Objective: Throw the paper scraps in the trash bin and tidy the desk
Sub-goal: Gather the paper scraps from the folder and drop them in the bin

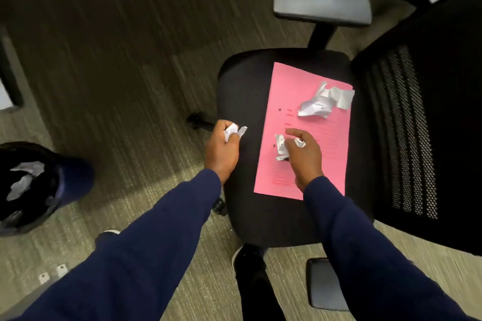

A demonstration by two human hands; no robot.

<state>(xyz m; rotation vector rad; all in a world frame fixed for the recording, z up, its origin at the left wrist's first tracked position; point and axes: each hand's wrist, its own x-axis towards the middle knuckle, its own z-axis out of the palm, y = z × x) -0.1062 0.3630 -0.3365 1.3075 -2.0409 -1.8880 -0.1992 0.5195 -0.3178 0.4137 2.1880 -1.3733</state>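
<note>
A black fabric office chair seat (260, 203) carries a pink printed paper sheet (320, 164), which lies flat on its right half, close to the black mesh chair back (412, 125).

The left hand (221, 148) hovers at the seat's left edge, its fingers curled closed around a small crumpled white paper scrap (232, 131), a corner of which pokes out to the right of the fingertips.

The right hand (303, 156) is over the middle of the pink sheet, fingers half curled and pinching a second crumpled white paper scrap (281, 147); the scrap sticks out to the left of the fingers and touches or sits just above the sheet, which of the two cannot be told.

A larger crumpled white paper wad (323, 101) lies loose on the far right corner of the pink sheet, beyond the right hand and apart from it.

At the left edge, on the striped grey-green carpet floor (117, 60), stands a round black trash bin (34, 187) with white crumpled paper inside, well apart from both hands. Both arms wear dark blue sleeves (156, 242). A dark phone-like slab (326, 284) lies on the floor near the seat's near edge.
</note>
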